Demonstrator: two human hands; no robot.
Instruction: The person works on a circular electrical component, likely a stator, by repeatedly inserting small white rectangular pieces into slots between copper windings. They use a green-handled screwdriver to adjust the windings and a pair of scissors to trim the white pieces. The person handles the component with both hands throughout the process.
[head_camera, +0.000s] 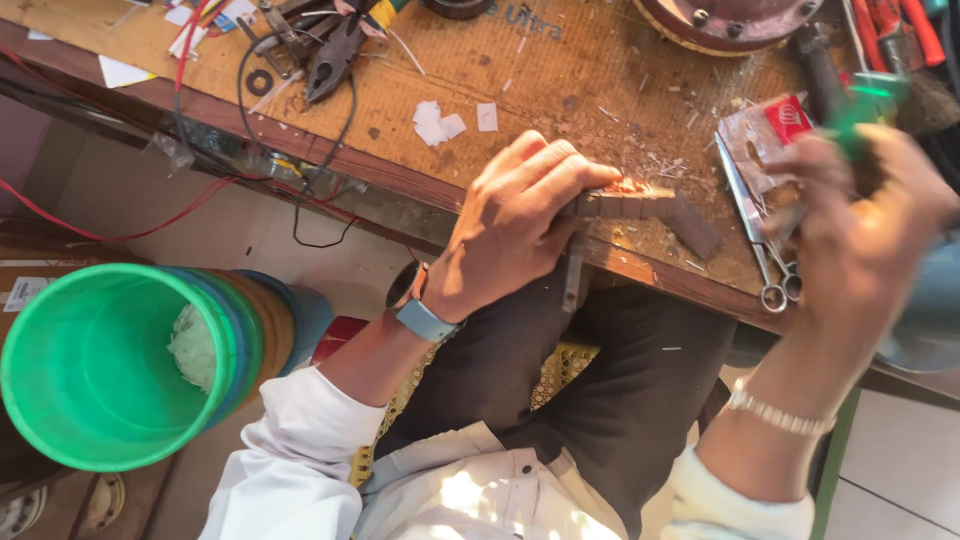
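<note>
The left hand (515, 225) pressed a segmented copper-and-grey block (635, 205) flat at the bench (600, 80) edge — grip clenched on its near end; it looked stiff, heavyish. The right hand (865, 215) gripped a blurred green-handled tool (865, 110).

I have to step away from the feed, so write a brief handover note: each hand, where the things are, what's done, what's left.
Left hand: presses a grey slotted block flat on the workbench edge.
Right hand: raised and blurred, gripping a green-handled tool.
Nearby: scissors right of the block, pliers at the back, green bucket on the floor.
Done: shavings lie around the block.
Left: the block is not yet set down finished; how much remains can't be told.
</note>
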